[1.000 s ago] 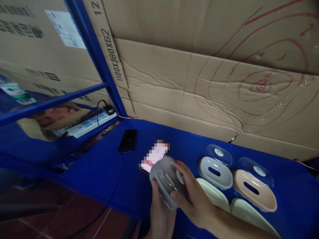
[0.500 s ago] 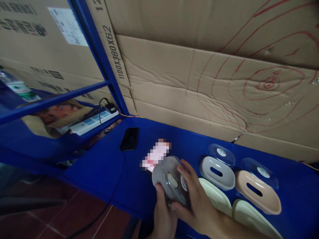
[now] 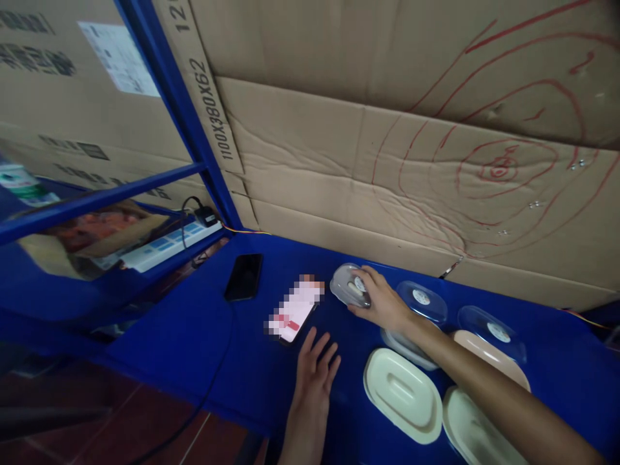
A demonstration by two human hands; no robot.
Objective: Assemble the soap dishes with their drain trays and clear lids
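A clear plastic lid with a round sticker is at the back of the blue table, gripped at its right side by my right hand. Whether the lid touches the table I cannot tell. My left hand is empty, fingers spread, below a lit phone. Right of it lies a pale green dish with an oval raised middle. My right forearm crosses over a grey dish, a peach dish and a second pale green dish.
Two more clear lids lie behind the dishes. A dark phone rests at the left, near a black cable. Cardboard stands behind the table. On the left are a power strip and blue frame bars.
My right hand has carried the clear lid away from my left hand, up to the back of the table. My left hand has let go and spread its fingers.
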